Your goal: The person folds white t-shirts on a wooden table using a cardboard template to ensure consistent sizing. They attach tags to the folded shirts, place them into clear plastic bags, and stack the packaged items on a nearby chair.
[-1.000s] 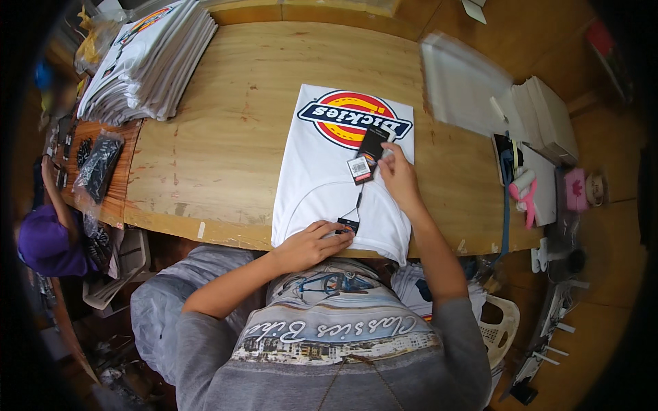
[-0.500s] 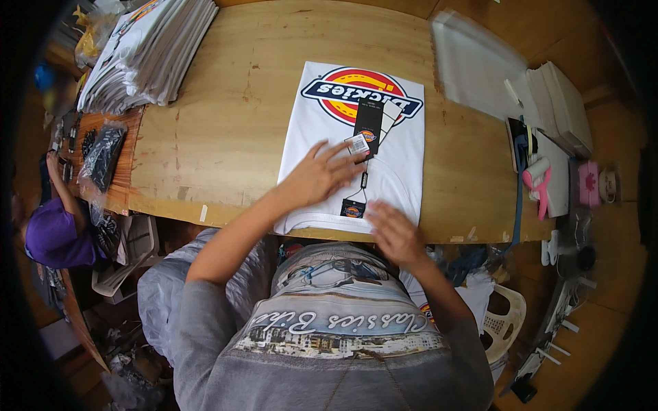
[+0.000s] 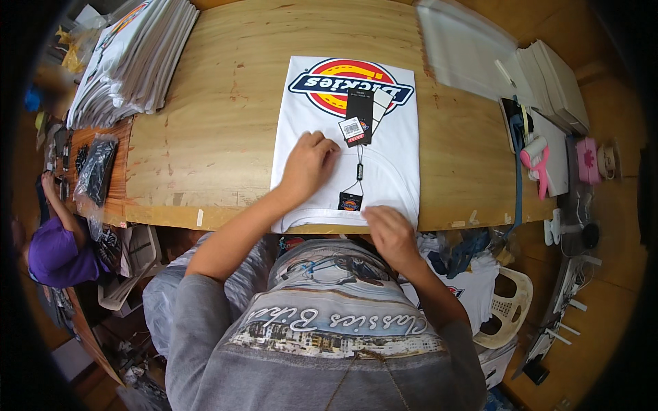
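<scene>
- Your left hand [image 3: 312,164] is over the left half of the folded white fabric T-shirt [image 3: 391,154], fingers curled inward; you show nothing in its grasp, but I cannot tell whether its fingertips pinch fabric.
- Your right hand [image 3: 391,233] is at the shirt's near edge, fingers bent, fingertips just beside the small black square neck label [image 3: 350,201]; I cannot tell whether it grips cloth.
- The shirt lies flat on the worn, light-brown wooden table [image 3: 219,103] in front of you, its neckline toward your body and its red, yellow and navy oval print [image 3: 336,68] at the far end.
- Between your hands, a thin black cord [image 3: 360,172] runs from the label to a black rectangular hang tag [image 3: 360,106], which partly covers the print.
- A white barcode sticker [image 3: 352,128] is at that tag's near end.
- To your left stands a tall stack of folded white shirts [image 3: 130,68].
</scene>
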Tool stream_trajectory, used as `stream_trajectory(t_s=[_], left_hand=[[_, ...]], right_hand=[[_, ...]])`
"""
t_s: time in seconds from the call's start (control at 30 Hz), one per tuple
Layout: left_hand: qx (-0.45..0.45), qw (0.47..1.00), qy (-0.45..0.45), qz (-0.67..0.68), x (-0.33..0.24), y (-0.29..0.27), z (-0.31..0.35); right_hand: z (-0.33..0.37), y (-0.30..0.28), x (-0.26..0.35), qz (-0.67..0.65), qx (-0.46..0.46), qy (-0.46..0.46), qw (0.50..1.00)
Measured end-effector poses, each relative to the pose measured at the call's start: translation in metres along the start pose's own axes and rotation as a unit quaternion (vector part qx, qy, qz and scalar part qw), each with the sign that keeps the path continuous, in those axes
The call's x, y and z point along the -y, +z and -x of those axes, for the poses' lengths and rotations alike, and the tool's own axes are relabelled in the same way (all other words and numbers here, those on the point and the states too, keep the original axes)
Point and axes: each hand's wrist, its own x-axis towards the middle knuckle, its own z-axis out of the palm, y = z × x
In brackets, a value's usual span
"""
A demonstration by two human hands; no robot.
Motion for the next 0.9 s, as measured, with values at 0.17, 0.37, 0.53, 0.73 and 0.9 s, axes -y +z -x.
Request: stream_trajectory(t_s=[0.17,0.37,0.53,0.73,0.9], left_hand=[[-0.019,0.998,-0.056,-0.006,-0.041,0.03,0.012],[0.037,0.988,-0.152,0.015,-0.045,0.036,0.003],[0.079,0.933,-0.26,0.237,-0.028,0.03,0.001],[0.108,0.804,-0.372,0.451,-0.015,0.026,-0.002],[0.118,0.812,-0.366,0.438,-0.018,0.024,-0.005]], right_hand=[[-0.035,-0.002,-0.023,-0.08,-0.119,0.138,0.98],[-0.06,0.005,-0.038,-0.162,-0.094,0.176,0.966],[-0.063,0.014,-0.044,-0.276,-0.115,0.22,0.929],[-0.068,0.028,-0.048,-0.367,-0.1,0.235,0.894],[-0.072,0.029,-0.048,-0.381,-0.103,0.261,0.881]])
